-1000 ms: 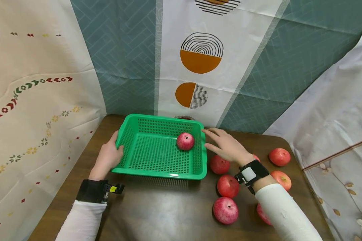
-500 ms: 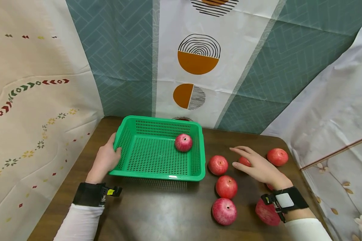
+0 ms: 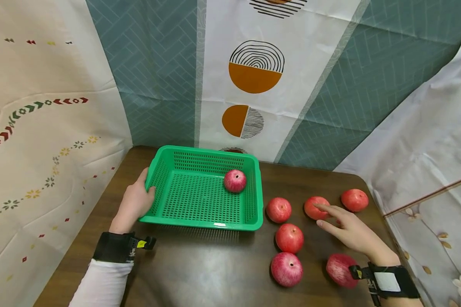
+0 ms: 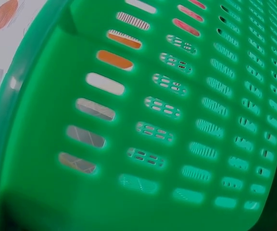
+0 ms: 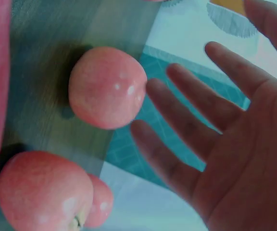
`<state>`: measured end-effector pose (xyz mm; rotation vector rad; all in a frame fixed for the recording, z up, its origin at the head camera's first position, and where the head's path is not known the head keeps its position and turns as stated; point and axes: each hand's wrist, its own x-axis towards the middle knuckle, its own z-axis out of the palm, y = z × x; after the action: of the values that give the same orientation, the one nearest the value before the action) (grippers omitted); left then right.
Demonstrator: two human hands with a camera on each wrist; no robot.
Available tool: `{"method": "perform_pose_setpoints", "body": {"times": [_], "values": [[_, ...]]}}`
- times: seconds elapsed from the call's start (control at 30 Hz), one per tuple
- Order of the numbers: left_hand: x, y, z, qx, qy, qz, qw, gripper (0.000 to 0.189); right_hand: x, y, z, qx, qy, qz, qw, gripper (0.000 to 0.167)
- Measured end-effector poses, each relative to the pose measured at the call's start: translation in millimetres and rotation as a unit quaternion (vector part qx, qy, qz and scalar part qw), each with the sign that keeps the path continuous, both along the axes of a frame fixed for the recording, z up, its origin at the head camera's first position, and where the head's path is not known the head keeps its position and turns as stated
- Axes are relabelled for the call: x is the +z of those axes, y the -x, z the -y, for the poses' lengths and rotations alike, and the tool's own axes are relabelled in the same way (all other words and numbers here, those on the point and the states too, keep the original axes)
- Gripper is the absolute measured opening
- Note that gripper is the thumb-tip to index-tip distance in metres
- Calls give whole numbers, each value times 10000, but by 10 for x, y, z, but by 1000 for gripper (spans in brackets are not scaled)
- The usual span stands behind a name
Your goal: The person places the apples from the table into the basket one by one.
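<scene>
My left hand (image 3: 135, 201) grips the left side of a green plastic basket (image 3: 199, 222), thumb over the rim. One dark pink apple (image 3: 235, 181) sits inside, towards the basket's right end. In the left wrist view the slotted basket wall (image 4: 42, 110) fills nearly everything. Over the right part of the table, my right hand (image 3: 355, 232) hovers, fingers spread and holding nothing. Its fingertips are close to a red apple (image 3: 315, 207), seen in the right wrist view as a round apple (image 5: 107, 89) beside the fingers. The hand partly covers another apple in the head view.
Between basket and right hand, a column of apples runs forward: one (image 3: 278, 209), another (image 3: 289, 238) and a streaked one (image 3: 287, 269). A large streaked apple (image 3: 341, 270) lies near my right wrist, and one (image 3: 354, 200) at the back right. Patterned cloths (image 3: 161, 85) hang behind the table.
My right hand has moved from beside the basket's right rim to the right and nearer me, over the apples. My left hand has stayed on the basket.
</scene>
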<state>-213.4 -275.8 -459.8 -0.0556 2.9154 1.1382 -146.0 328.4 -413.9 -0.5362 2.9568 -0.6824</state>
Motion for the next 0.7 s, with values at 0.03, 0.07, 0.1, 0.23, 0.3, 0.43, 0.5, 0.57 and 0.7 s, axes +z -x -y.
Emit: {"method": "perform_pose_setpoints", "body": {"times": [0.03, 0.07, 0.1, 0.23, 0.3, 0.43, 0.5, 0.57, 0.7], "values": [[1, -3, -4, -10, 3, -4, 10000, 73, 1, -41, -26, -52, -16, 19, 10000, 53], [1, -6, -8, -24, -3, -12, 10000, 72, 4, -83, -51, -96, -8, 50, 9999, 53], [-3, -8, -9, -40, -4, -22, 10000, 72, 3, -123, -76, -137, 13, 70, 9999, 53], [-9, -18, -6, -94, -12, -89, 9999, 72, -11, -255, -169, -280, 94, 165, 9994, 51], [-12, -22, -2, -88, -12, -103, 9999, 71, -21, -308, -218, -378, 145, 219, 9989, 51], [-16, -24, 1, -42, -13, -105, 9999, 71, -40, -411, -310, -572, 232, 318, 9976, 50], [-18, -22, 0, -13, 3, -96, 10000, 71, -44, -465, -350, -679, 253, 487, 9962, 50], [-11, -20, 1, -7, -19, -55, 10000, 72, -39, -516, -389, -813, 301, 782, 9932, 54], [-6, -13, 0, -5, -44, -97, 9999, 72, -74, -611, -494, -1021, 313, 1335, 9853, 66]]}}
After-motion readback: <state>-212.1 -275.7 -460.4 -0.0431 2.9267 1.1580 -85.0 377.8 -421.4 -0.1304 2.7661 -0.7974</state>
